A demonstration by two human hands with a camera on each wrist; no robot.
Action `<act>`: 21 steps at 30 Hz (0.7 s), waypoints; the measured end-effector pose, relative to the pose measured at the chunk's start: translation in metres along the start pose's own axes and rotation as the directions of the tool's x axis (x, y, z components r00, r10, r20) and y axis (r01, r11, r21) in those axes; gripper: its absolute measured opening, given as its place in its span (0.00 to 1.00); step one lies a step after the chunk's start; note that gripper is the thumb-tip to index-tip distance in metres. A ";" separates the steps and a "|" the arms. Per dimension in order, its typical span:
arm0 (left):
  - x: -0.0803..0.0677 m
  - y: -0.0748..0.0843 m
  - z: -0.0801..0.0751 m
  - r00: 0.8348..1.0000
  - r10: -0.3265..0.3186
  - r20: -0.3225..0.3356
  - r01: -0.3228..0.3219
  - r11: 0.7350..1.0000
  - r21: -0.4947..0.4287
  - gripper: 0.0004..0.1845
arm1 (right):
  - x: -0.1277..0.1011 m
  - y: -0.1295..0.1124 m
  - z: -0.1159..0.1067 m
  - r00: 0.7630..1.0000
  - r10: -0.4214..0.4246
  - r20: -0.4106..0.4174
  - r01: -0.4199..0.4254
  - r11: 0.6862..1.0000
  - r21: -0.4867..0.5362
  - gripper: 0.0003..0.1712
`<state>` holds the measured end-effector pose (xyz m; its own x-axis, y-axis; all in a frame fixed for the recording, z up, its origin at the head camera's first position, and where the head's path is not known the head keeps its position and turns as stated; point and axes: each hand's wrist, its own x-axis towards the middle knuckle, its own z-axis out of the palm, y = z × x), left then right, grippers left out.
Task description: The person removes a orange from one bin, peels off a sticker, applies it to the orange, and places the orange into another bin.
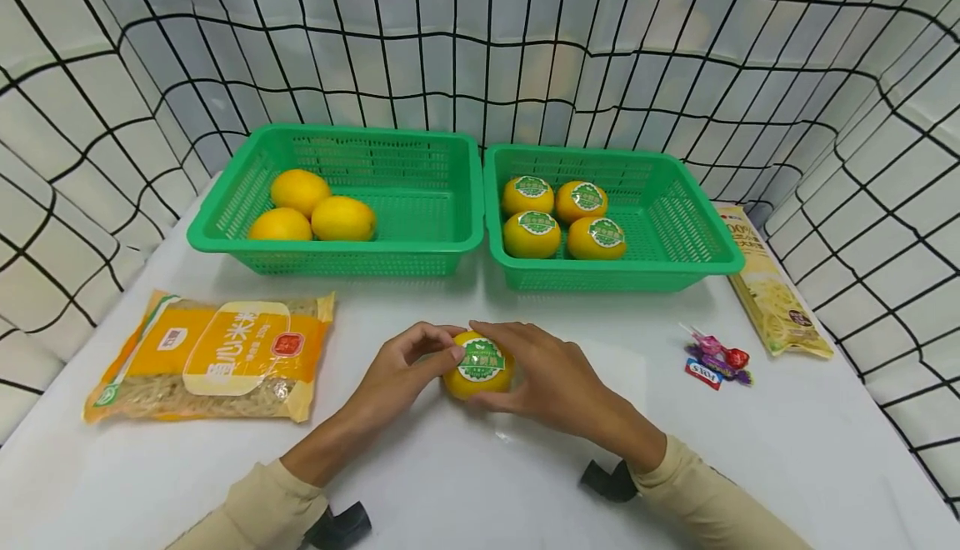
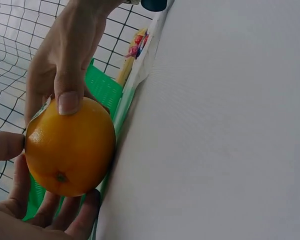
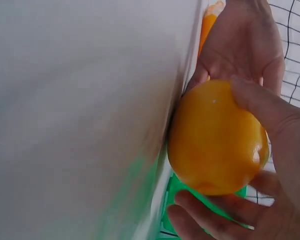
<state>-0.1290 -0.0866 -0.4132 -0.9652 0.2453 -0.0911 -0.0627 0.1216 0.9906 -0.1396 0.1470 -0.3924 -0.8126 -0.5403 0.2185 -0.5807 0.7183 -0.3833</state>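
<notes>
There were two green baskets (image 1: pixel 465 237), eight oranges (image 1: pixel 342 218), two noodle packets (image 1: pixel 213 357) and one candy cluster (image 1: pixel 716 358).

You had bare white table (image 1: pixel 465 483) all round the orange (image 1: pixel 478 367) held by both hands. To your left lay the noodle packet (image 1: pixel 213 358), well apart; to your right the candies (image 1: pixel 716 358) and the pasta bag (image 1: pixel 772 283). Ahead, two green baskets (image 1: pixel 450 246) stood side by side, walling off the far edge.
</notes>
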 end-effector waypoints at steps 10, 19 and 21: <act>0.002 -0.002 -0.004 0.998 0.008 0.063 -0.002 0.996 -0.090 0.19 | -0.005 0.002 -0.020 0.997 0.075 0.010 -0.073 0.991 -0.112 0.45; 0.047 0.021 0.007 0.992 -0.037 0.118 0.036 0.999 0.008 0.24 | -0.001 0.074 -0.156 0.971 0.240 -0.003 -0.239 0.966 -0.094 0.48; 0.063 0.029 0.015 0.994 -0.033 0.105 0.035 0.999 -0.017 0.26 | 0.013 0.096 -0.183 0.955 0.294 0.034 -0.288 0.950 -0.125 0.47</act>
<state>-0.1875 -0.0534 -0.3919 -0.9304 0.3412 -0.1339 -0.1006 0.1136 0.9884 -0.2150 0.2897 -0.2619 -0.9452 -0.3200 0.0654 -0.3239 0.8923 -0.3145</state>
